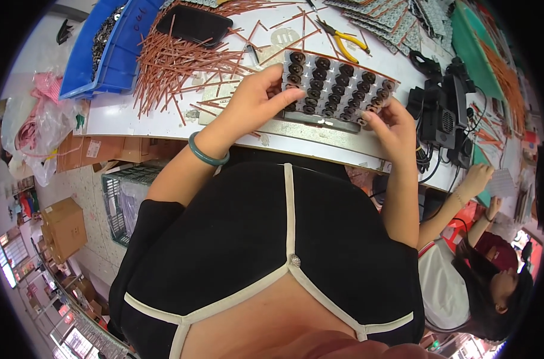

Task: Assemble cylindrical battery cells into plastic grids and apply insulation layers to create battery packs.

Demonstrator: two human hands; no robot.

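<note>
A grey panel [306, 73] with several rows of dark round, ring-like pieces [345, 81] is held between my two hands, tilted up a little above the table's front edge. My left hand [257, 99] grips its left side, thumb lying over the front near the lower left pieces. At the lower right corner, my right hand [394, 131] pinches the panel, thumb in front and fingers behind. A thin reddish-brown strip runs along the panel's top edge. Below the panel, a flat metallic bar [322, 124] lies at the table's edge, partly covered.
Reddish-brown strips [176, 78] are heaped to the left, beside a blue bin [107, 60] of small metal parts and a black phone [194, 27]. Yellow-handled pliers [349, 46] lie beyond the panel. Black electrical devices [445, 122] stand at right, near a co-worker's hand [476, 180].
</note>
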